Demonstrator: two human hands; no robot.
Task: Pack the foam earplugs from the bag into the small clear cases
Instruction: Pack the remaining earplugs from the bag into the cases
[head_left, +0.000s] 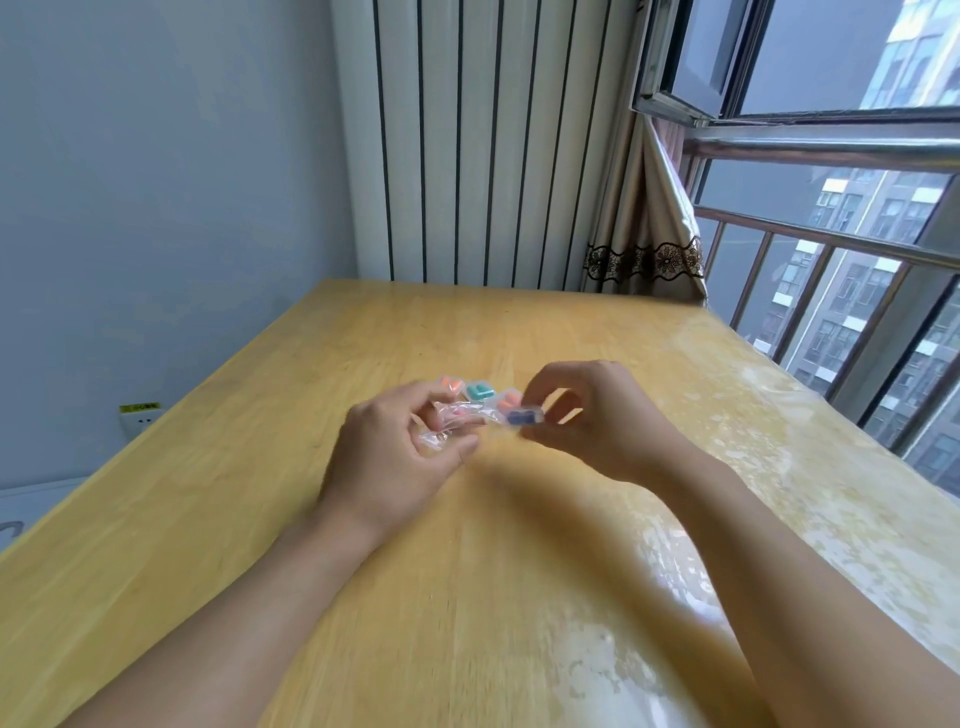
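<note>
My left hand (400, 452) grips a crumpled clear plastic bag (457, 418) with a pink earplug showing inside it. My right hand (597, 415) pinches a small clear case (524, 417) that holds blue earplugs, just above the wooden table (467, 597). Behind my hands three more clear cases lie on the table: one with orange earplugs (450, 385), one with teal earplugs (480, 389), and one with orange earplugs (508, 400) partly hidden by the held case.
A white radiator (483, 140) stands against the wall beyond the table's far edge. A curtain (649, 228) and an open window with a metal railing (831, 244) are to the right. A wall socket (137, 418) is low on the left.
</note>
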